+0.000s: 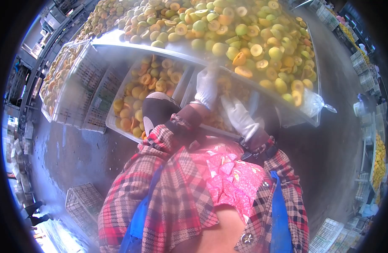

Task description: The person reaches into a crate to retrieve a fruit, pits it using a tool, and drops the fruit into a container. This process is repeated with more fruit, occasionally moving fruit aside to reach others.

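My left hand, in a white knit glove, is raised at the front rim of a large tray heaped with halved yellow-green fruit. Its fingertips are blurred, and I cannot make out what they hold, if anything. Lower and to the right, my right hand, also gloved in white, points forward over a crate between my knees. Its fingers look stretched out, with nothing visible in them. Small, pale brownish pieces lie in that crate, partly hidden by my hands. Haze over the lens softens the middle of the view.
Left of my knees stands a white crate of orange-yellow fruit halves. Beyond it are stacked lattice crates. A clear plastic bag hangs at the tray's right corner. Another crate sits on the wet floor behind to the left.
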Available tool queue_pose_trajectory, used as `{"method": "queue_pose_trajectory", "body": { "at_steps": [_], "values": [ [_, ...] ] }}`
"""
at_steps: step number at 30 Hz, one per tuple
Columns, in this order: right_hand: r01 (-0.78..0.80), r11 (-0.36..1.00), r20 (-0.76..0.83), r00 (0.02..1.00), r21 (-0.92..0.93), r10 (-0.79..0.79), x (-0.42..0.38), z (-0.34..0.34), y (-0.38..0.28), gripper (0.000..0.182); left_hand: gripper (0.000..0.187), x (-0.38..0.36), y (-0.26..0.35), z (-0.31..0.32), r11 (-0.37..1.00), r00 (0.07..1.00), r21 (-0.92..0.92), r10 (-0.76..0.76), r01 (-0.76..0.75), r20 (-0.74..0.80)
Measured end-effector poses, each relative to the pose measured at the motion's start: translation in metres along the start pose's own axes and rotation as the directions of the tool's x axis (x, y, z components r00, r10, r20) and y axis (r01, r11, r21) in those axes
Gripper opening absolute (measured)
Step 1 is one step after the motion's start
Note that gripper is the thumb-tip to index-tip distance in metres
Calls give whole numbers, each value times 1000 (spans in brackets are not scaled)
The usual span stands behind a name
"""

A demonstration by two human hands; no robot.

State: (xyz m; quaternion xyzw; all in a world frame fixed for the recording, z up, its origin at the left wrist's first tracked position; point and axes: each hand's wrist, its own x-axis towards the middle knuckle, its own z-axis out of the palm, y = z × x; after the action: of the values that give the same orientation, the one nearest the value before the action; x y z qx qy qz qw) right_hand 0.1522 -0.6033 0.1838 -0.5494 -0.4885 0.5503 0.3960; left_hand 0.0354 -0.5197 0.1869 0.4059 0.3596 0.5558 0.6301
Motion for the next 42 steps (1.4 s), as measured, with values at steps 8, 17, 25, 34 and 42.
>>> {"method": "queue_pose_trajectory", "body": {
  "at_steps": [8, 17, 25, 34, 42],
  "values": [
    [-78, 992, 50, 996, 98, 73, -3, 1, 2, 41, 34, -4, -3, -2, 995, 995, 28, -98, 99, -29],
    [-107, 969, 188, 980, 224, 65, 1, -7, 0, 43, 34, 1, -6, -13, 969, 980, -246, 15, 36, 199],
    [-88, 993, 109, 991, 83, 79, 0, 0, 4, 42, 40, -12, 5, -6, 998, 999, 31, 51, -50, -20],
    [191, 981, 94, 977, 35, -193, 9, 6, 40, 41, 42, -8, -8, -6, 964, 993, 241, 118, -113, -9],
    [-514, 744, 506, 817, 426, 275, -11, -8, -3, 31, 42, -7, 20, -14, 973, 931, 223, -134, 59, 338]
  ]
}}
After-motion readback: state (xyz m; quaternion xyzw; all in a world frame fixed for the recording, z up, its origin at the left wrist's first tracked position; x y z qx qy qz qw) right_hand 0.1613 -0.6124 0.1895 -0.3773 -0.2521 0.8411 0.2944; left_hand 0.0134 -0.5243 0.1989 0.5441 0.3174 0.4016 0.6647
